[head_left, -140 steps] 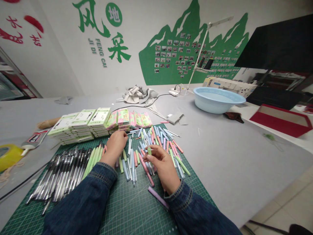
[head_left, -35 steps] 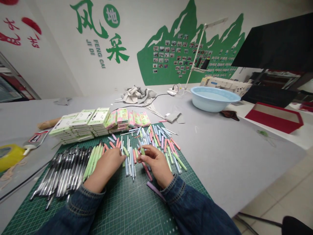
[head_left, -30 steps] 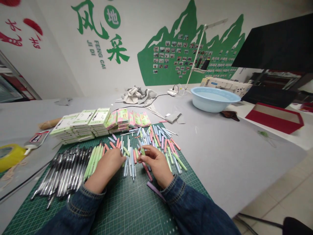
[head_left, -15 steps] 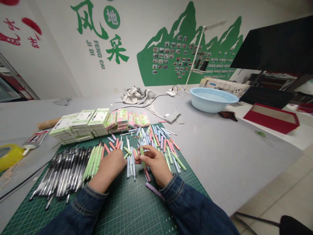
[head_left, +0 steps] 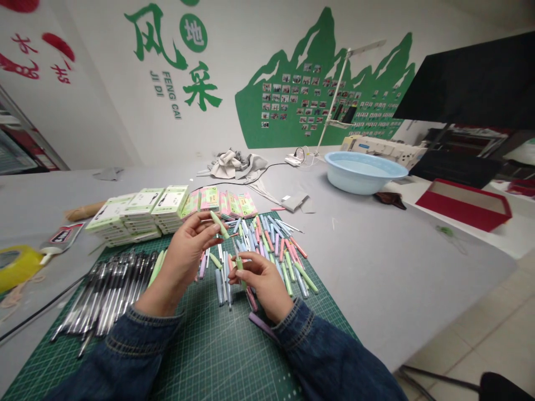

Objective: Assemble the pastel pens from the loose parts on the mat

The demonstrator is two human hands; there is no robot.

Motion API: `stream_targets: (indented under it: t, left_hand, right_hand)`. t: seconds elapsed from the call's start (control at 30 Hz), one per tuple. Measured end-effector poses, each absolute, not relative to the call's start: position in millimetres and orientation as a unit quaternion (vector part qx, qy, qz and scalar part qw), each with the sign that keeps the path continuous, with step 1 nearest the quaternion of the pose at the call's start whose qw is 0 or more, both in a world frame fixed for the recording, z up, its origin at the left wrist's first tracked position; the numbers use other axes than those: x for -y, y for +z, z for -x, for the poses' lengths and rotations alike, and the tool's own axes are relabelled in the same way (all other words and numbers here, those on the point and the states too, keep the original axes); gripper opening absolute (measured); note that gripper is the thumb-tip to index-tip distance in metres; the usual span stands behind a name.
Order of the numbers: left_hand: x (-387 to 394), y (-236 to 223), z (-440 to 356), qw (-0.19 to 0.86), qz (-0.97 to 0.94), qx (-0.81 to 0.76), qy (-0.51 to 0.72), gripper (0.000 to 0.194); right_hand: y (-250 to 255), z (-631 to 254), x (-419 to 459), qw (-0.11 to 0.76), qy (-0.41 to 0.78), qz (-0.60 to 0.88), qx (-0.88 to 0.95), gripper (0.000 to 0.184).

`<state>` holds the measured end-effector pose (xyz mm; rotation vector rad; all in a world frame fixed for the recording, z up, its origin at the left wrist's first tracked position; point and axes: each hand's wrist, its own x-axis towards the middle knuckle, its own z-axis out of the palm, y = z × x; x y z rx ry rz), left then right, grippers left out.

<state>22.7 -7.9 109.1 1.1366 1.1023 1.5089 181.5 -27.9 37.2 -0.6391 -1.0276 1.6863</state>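
Note:
Raised above the green cutting mat (head_left: 209, 345), my left hand (head_left: 188, 250) pinches a light green pen barrel (head_left: 219, 224), tilted with its narrow end down to the right. My right hand (head_left: 261, 281), slightly lower, grips a green pen part (head_left: 239, 263) with a thin refill standing up out of it. The two pieces are apart. Behind and right of my hands lies a loose pile of pastel pen parts (head_left: 278, 245) in blue, pink, green and purple. A purple pen cap (head_left: 262, 324) rests by my right wrist. Left of my left hand lie a few green barrels (head_left: 156, 267).
Clear pens with black grips (head_left: 112, 289) lie in a row on the left. Stacked white-green boxes (head_left: 142, 203) and pink-green boxes (head_left: 209, 199) stand behind. Yellow tape (head_left: 20, 264), a glue tube (head_left: 62, 236), a blue basin (head_left: 363, 172) and cloth scraps (head_left: 234, 164) are on the table.
My left hand has risen from the pen parts and now holds a light green barrel near the refill. My right hand stays nearly in place with its green part.

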Motion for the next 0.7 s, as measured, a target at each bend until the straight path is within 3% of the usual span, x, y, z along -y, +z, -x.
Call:
stream_targets:
  t: [0.7]
  left_hand:
    - [20,96,-34,0.411,-0.598,-0.460,0.513,0.021]
  right_hand:
    - [34,-182,25,0.524,0.678,0.280,0.432,0.027]
